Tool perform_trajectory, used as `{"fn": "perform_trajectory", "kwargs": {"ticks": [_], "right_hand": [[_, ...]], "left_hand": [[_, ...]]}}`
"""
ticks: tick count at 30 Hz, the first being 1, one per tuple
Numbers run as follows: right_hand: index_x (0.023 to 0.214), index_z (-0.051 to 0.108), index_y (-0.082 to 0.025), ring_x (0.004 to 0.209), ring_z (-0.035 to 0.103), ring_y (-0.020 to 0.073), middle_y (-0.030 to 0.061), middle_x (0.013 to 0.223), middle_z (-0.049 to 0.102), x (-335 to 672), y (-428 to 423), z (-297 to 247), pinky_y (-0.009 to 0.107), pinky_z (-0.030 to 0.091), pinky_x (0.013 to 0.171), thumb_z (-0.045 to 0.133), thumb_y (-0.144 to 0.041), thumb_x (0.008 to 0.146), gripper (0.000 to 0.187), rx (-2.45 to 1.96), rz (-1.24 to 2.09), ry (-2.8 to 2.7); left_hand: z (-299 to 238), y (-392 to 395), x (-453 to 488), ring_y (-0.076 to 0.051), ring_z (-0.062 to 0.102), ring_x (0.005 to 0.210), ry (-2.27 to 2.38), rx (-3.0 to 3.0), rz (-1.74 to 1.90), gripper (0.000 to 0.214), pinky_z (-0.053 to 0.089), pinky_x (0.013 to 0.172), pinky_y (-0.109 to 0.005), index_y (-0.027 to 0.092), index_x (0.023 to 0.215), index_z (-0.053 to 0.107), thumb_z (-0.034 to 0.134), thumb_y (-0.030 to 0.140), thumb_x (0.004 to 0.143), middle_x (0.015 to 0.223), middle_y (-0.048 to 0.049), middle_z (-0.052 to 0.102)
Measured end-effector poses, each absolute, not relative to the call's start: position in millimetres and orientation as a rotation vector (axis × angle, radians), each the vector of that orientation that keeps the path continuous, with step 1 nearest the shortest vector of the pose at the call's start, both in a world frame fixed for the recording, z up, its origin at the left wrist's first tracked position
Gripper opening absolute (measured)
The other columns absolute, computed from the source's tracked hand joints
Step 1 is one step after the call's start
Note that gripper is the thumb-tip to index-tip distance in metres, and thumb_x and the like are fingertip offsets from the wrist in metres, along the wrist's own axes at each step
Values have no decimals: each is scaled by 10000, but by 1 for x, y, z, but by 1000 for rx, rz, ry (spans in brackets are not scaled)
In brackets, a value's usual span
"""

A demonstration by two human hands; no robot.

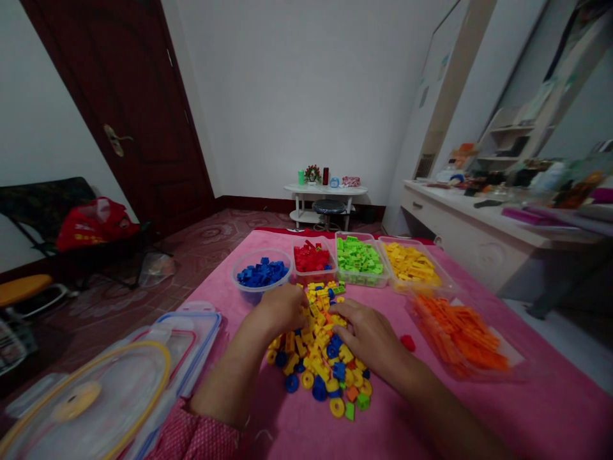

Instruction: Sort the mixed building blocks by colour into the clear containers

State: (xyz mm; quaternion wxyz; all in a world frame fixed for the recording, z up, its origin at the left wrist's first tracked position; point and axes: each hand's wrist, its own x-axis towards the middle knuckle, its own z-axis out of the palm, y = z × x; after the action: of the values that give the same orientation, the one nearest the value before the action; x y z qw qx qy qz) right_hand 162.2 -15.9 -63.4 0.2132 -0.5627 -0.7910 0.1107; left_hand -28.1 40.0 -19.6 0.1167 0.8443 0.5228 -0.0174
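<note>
A heap of mixed toy building blocks, mostly yellow with blue, orange and green pieces, lies on the pink cloth in front of me. My left hand reaches into the heap's upper left side, fingers curled down and closed; whatever they hold is hidden. On the other side, my right hand rests its fingertips on the yellow blocks, fingers stretched and thumb apart. Just beyond the heap stand a round tub of blue blocks and a box of red blocks with a few blue ones among them.
Boxes of green blocks, yellow blocks and orange blocks line the back and right of the pink table. One red block lies apart. Stacked clear lids occupy the left edge. A white desk stands at right.
</note>
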Motion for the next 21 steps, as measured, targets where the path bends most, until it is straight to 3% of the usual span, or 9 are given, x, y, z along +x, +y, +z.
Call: {"fn": "perform_trajectory", "kwargs": {"ticks": [2, 5, 11, 16, 21], "right_hand": [[1123, 652, -223, 1001, 608, 196, 53, 1096, 664, 160, -17, -64, 282, 424, 848, 524, -204, 838, 312, -1538, 337, -2200], [1097, 660, -231, 994, 607, 186, 47, 1083, 668, 153, -18, -67, 264, 422, 843, 538, -199, 834, 292, -1470, 416, -2218], [1017, 668, -228, 961, 628, 196, 45, 1047, 689, 141, -23, -70, 259, 418, 814, 589, -256, 816, 218, -1477, 513, -2277], [998, 657, -240, 924, 629, 196, 31, 1003, 692, 139, -29, -66, 259, 405, 760, 587, -215, 781, 229, -1490, 444, -2367], [975, 676, -230, 874, 623, 182, 27, 977, 694, 147, -24, -64, 263, 408, 759, 582, -218, 763, 232, -1472, 499, -2234]], "left_hand": [[-21, 37, -23, -243, 657, 914, 1459, 2467, -59, 495, 491, 750, -282, 285, 1084, 698, 756, 403, 607, 1006, -52, 715], [-20, 32, -18, -262, 659, 910, 1405, 2488, -126, 501, 492, 743, -290, 290, 1029, 711, 780, 451, 560, 969, -47, 722], [-18, 29, -14, -243, 666, 902, 1352, 2509, -164, 481, 491, 735, -252, 265, 990, 717, 815, 338, 525, 951, -40, 729], [-19, 29, -12, -266, 663, 926, 1320, 2521, -187, 517, 499, 751, -287, 261, 1023, 718, 827, 267, 518, 986, -54, 732], [-19, 31, -16, -219, 666, 818, 1382, 2469, -51, 376, 475, 666, -246, 269, 913, 750, 801, 225, 544, 880, -27, 734]]}}
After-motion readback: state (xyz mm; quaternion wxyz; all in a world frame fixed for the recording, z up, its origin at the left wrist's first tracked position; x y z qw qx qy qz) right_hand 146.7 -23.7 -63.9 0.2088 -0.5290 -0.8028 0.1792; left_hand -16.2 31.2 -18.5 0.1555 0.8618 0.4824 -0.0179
